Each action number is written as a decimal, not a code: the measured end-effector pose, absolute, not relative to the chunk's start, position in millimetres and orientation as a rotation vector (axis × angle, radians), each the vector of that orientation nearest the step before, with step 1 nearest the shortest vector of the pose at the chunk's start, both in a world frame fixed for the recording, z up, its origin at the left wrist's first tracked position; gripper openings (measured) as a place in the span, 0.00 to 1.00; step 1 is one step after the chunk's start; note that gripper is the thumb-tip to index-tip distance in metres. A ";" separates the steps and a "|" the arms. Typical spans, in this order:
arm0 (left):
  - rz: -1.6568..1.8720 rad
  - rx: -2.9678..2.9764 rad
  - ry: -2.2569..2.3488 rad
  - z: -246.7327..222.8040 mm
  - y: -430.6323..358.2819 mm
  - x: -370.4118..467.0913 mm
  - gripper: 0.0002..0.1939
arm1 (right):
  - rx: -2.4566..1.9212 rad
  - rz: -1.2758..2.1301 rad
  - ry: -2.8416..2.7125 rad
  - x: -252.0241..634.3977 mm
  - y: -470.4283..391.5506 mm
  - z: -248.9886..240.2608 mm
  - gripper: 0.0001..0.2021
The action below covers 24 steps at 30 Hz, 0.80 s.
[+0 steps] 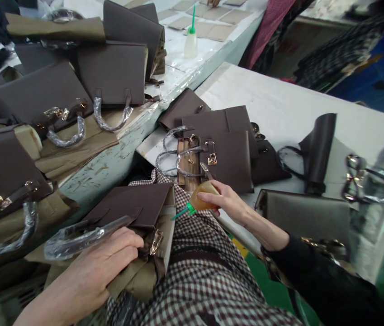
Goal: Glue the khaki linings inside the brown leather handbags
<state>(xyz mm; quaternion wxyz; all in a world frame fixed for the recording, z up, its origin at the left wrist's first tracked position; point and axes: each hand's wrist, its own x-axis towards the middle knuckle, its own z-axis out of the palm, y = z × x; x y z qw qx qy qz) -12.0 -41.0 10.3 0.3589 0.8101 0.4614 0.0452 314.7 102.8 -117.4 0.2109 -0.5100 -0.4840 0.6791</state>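
A dark brown handbag [130, 199] rests on my lap, its plastic-wrapped handle [76, 240] sticking out to the left and a gold clasp [156, 242] at its right. My left hand [110, 258] grips the bag near the handle and khaki lining, fingers curled, fingertips partly hidden. In my right hand [220, 199] is a squeeze bottle [203, 197] of amber liquid, tilted so its green nozzle [181, 211] points down and left. The nozzle tip is just right of the bag's open side, apart from it.
Several brown handbags [112, 68] with wrapped handles lie on the left table [110, 167]. More bags [229, 158] lie on the white right table [266, 90]. A second bottle [190, 44] stands upright at the back, with another person's hand [213, 2] beyond.
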 end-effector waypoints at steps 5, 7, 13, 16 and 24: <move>0.116 2.090 1.186 11.0 -39.0 -11.6 0.25 | -1.345 2.018 -1.253 315.3 93.7 -104.1 0.21; 0.101 2.077 1.192 11.3 -39.7 -12.7 0.25 | -1.316 2.060 -1.206 315.7 87.9 -97.2 0.21; 0.027 2.074 1.222 11.6 -41.6 -16.3 0.22 | -1.223 2.130 -1.145 318.0 70.6 -81.2 0.18; 0.016 2.047 1.224 11.9 -40.0 -15.4 0.21 | -1.160 2.175 -1.120 318.7 61.4 -75.2 0.18; 0.013 1.983 1.192 16.7 -38.1 -12.2 0.16 | -1.095 2.249 -1.045 317.8 49.8 -67.1 0.17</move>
